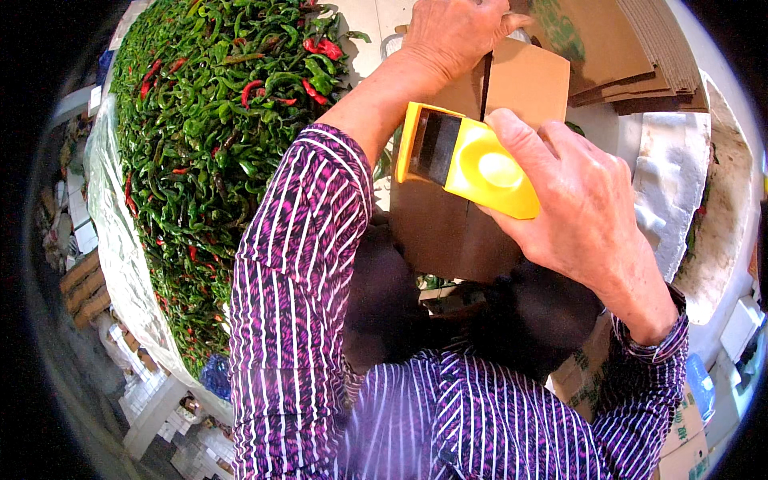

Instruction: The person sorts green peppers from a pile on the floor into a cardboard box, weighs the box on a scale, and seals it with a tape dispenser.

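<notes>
Pale floor (366, 18) shows as a narrow strip between a broad heap of glossy, curled green and red peppers (232, 96), edged by crinkled plastic sheeting (132, 268), and a brown cardboard box (432, 232). Flat matte cardboard sheets (612, 44) lie stacked near its far right side. The left hand (458, 34) reaches the box's far end; its grip cannot be told. Above the box, the right hand (572, 188) is wrapped around a smooth yellow tape dispenser (488, 164).
</notes>
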Motion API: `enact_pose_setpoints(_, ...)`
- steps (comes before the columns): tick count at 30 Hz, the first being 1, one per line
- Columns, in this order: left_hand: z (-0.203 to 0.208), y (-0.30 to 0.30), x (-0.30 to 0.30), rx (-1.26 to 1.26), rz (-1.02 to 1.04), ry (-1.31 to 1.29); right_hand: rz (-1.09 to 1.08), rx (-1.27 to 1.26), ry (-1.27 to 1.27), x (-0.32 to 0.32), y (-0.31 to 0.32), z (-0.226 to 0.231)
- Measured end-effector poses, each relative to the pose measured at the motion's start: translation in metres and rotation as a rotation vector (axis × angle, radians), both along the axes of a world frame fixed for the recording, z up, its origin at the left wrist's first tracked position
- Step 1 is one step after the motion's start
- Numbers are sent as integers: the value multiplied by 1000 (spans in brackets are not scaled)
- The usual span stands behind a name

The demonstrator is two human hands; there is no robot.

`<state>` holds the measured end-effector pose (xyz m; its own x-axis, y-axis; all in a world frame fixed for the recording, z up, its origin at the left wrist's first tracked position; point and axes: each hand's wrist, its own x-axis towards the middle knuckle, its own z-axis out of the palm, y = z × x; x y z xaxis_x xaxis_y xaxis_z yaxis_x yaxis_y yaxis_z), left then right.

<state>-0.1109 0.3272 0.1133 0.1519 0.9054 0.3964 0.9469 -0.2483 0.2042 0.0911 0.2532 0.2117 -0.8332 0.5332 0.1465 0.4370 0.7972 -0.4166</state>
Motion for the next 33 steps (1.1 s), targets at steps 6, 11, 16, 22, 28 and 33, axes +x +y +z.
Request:
enact_pose_setpoints(6,2,8,-1,-75,76,-1,-22,14,-26,-1,-2,7)
enact_pose_setpoints(11,-4,7,-6,-98,42,-64,-37,-75,-76,-1,3,5)
enact_pose_setpoints(16,-8,6,-11,-50,-152,-240,-30,-65,-32,2,10,3)
enact_pose_setpoints(22,-7,7,-14,-76,-263,-338,-18,-25,22,4,13,-1)
enact_pose_setpoints(28,-15,11,-13,-161,-217,-297,-4,-103,-89,7,15,4)
enact_pose_setpoints(33,-8,6,-12,-34,-308,-282,29,-114,-56,3,22,5)
